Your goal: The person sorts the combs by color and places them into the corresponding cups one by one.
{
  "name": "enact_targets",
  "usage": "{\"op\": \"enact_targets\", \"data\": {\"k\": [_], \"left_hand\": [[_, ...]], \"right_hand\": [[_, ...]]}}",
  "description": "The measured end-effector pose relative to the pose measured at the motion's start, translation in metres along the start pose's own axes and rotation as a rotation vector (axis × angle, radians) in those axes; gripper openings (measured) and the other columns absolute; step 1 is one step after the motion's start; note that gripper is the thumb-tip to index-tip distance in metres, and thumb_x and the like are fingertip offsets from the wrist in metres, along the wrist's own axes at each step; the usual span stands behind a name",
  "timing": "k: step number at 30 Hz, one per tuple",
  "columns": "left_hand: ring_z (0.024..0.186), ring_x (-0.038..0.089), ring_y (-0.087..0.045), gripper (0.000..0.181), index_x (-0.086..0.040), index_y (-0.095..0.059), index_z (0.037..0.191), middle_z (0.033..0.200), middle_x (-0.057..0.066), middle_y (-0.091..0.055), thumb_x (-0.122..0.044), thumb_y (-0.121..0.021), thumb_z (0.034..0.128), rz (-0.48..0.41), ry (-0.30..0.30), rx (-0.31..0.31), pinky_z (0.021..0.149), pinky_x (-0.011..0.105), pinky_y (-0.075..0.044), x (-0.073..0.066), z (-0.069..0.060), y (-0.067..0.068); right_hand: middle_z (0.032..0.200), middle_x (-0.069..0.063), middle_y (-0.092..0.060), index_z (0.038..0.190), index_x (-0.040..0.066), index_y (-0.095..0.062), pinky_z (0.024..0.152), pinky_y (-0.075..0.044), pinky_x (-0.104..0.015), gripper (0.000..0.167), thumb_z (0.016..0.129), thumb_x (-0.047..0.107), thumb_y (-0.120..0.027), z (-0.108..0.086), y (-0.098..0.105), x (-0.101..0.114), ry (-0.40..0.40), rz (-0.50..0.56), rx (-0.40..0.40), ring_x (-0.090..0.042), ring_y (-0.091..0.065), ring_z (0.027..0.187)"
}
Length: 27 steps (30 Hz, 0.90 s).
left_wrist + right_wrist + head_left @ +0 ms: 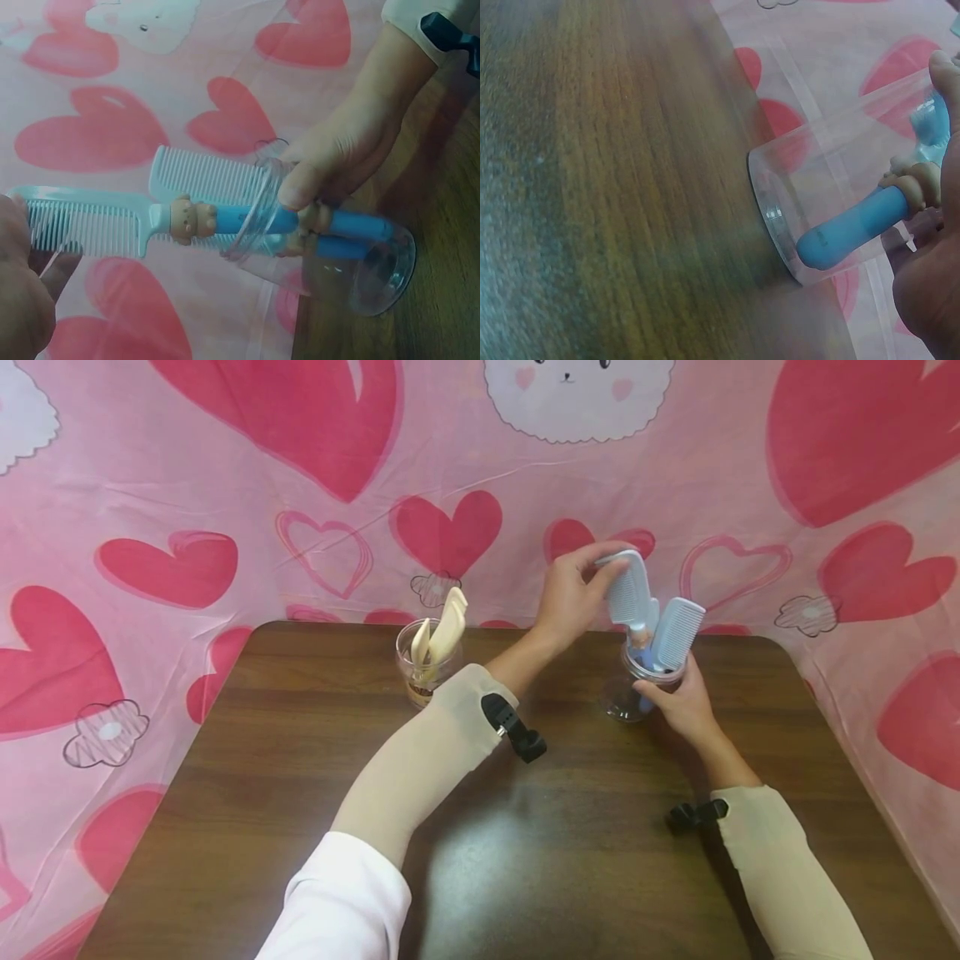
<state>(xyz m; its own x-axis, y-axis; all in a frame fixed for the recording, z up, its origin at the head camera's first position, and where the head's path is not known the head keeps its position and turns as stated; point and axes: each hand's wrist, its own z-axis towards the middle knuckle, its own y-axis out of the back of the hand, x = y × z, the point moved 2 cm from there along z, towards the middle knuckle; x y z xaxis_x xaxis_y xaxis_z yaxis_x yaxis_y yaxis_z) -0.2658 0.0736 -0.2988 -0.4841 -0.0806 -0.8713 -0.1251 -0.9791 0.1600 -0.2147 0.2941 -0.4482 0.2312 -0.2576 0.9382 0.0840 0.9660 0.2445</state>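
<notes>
My left hand [576,589] pinches the top end of a light blue comb [632,589]. In the left wrist view this comb's handle, with a small brown animal figure, reaches into the mouth of a clear jar [375,281]. My right hand [684,697] grips that jar near its rim, thumb on the near side. Another blue comb [678,631] stands in the jar, teeth end up. Blue handles [360,225] show through the wall. A rounded blue handle end [851,229] lies near the jar's base in the right wrist view. Whether the base touches the table cannot be told.
A second clear jar [405,670] holding several cream-coloured combs [448,631] stands at the table's back, left of centre. The brown wooden table [540,860] ends at a pink heart-printed cloth [247,493] behind. My left forearm crosses in front of the second jar.
</notes>
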Motion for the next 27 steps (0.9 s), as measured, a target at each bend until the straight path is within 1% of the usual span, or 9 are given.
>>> {"op": "enact_targets", "data": {"k": [2, 7, 11, 14, 17, 19, 21, 24, 27], "left_hand": [[0.09, 0.015, -0.071, 0.027, -0.002, -0.073, 0.122, 0.113, 0.011, -0.074, -0.01, -0.071, 0.096, 0.012, 0.004, 0.007, 0.079, 0.017, -0.056, 0.002, 0.0, -0.001], [0.093, 0.014, -0.071, 0.027, -0.002, -0.073, 0.122, 0.114, 0.011, -0.074, -0.01, -0.071, 0.096, -0.003, -0.001, 0.022, 0.08, 0.017, -0.056, 0.005, -0.001, -0.005], [0.094, 0.016, -0.07, 0.029, -0.002, -0.072, 0.124, 0.115, 0.011, -0.073, -0.011, -0.071, 0.0964, -0.008, -0.022, 0.042, 0.082, 0.016, -0.056, 0.006, -0.001, -0.008], [0.092, 0.018, -0.069, 0.03, -0.004, -0.071, 0.125, 0.116, 0.01, -0.072, -0.012, -0.07, 0.097, 0.001, -0.019, 0.084, 0.082, 0.016, -0.055, 0.008, -0.002, -0.011], [0.092, 0.016, -0.067, 0.03, -0.007, -0.071, 0.127, 0.118, 0.008, -0.071, -0.013, -0.069, 0.0975, 0.023, -0.003, 0.126, 0.083, 0.014, -0.054, 0.01, -0.003, -0.017], [0.092, 0.015, -0.067, 0.03, -0.007, -0.07, 0.128, 0.12, 0.007, -0.071, -0.013, -0.068, 0.0981, 0.032, -0.002, 0.155, 0.084, 0.013, -0.053, 0.011, -0.003, -0.021], [0.091, 0.013, -0.066, 0.03, -0.007, -0.07, 0.127, 0.121, 0.007, -0.071, -0.013, -0.068, 0.0982, 0.045, -0.016, 0.178, 0.083, 0.013, -0.052, 0.011, -0.004, -0.025], [0.088, 0.014, -0.065, 0.03, -0.006, -0.071, 0.127, 0.119, 0.008, -0.072, -0.013, -0.068, 0.0981, 0.053, -0.032, 0.2, 0.08, 0.014, -0.052, 0.012, -0.004, -0.028], [0.086, 0.013, -0.063, 0.029, -0.008, -0.072, 0.126, 0.117, 0.005, -0.073, -0.014, -0.069, 0.0979, 0.07, -0.015, 0.205, 0.079, 0.014, -0.051, 0.012, -0.004, -0.029]], "right_hand": [[0.129, 0.011, -0.051, 0.149, 0.003, -0.036, 0.101, -0.038, -0.011, 0.075, 0.085, -0.012, -0.072, 0.0, -0.001, 0.0, -0.004, -0.001, -0.003, -0.005, -0.048, 0.121], [0.128, 0.013, -0.052, 0.149, 0.004, -0.037, 0.1, -0.038, -0.01, 0.075, 0.085, -0.011, -0.072, 0.0, -0.001, 0.0, 0.0, -0.013, -0.005, -0.004, -0.048, 0.12], [0.129, 0.011, -0.052, 0.149, 0.005, -0.038, 0.1, -0.038, -0.01, 0.075, 0.084, -0.014, -0.07, 0.0, -0.001, 0.001, 0.011, 0.031, 0.008, -0.006, -0.048, 0.121], [0.129, 0.011, -0.052, 0.15, 0.004, -0.037, 0.101, -0.038, -0.01, 0.076, 0.084, -0.015, -0.07, 0.0, -0.001, 0.001, 0.012, 0.025, 0.003, -0.005, -0.048, 0.121], [0.13, 0.01, -0.051, 0.15, 0.004, -0.036, 0.102, -0.038, -0.01, 0.077, 0.084, -0.014, -0.071, -0.001, -0.001, 0.001, 0.008, 0.002, -0.002, -0.005, -0.048, 0.121], [0.131, 0.008, -0.051, 0.15, 0.005, -0.036, 0.102, -0.038, -0.011, 0.077, 0.084, -0.014, -0.07, -0.001, -0.002, 0.003, 0.005, 0.015, 0.001, -0.006, -0.048, 0.122], [0.132, 0.007, -0.051, 0.151, 0.005, -0.035, 0.102, -0.038, -0.011, 0.078, 0.084, -0.015, -0.07, -0.001, -0.002, 0.004, 0.008, 0.032, 0.005, -0.007, -0.047, 0.123], [0.133, 0.005, -0.051, 0.151, 0.006, -0.035, 0.102, -0.039, -0.012, 0.079, 0.084, -0.016, -0.069, -0.001, -0.003, 0.005, 0.014, 0.064, 0.012, -0.009, -0.047, 0.125], [0.133, 0.006, -0.052, 0.151, 0.006, -0.035, 0.102, -0.039, -0.012, 0.08, 0.083, -0.018, -0.069, 0.0, -0.002, 0.004, 0.023, 0.082, 0.014, -0.009, -0.048, 0.124]]}}
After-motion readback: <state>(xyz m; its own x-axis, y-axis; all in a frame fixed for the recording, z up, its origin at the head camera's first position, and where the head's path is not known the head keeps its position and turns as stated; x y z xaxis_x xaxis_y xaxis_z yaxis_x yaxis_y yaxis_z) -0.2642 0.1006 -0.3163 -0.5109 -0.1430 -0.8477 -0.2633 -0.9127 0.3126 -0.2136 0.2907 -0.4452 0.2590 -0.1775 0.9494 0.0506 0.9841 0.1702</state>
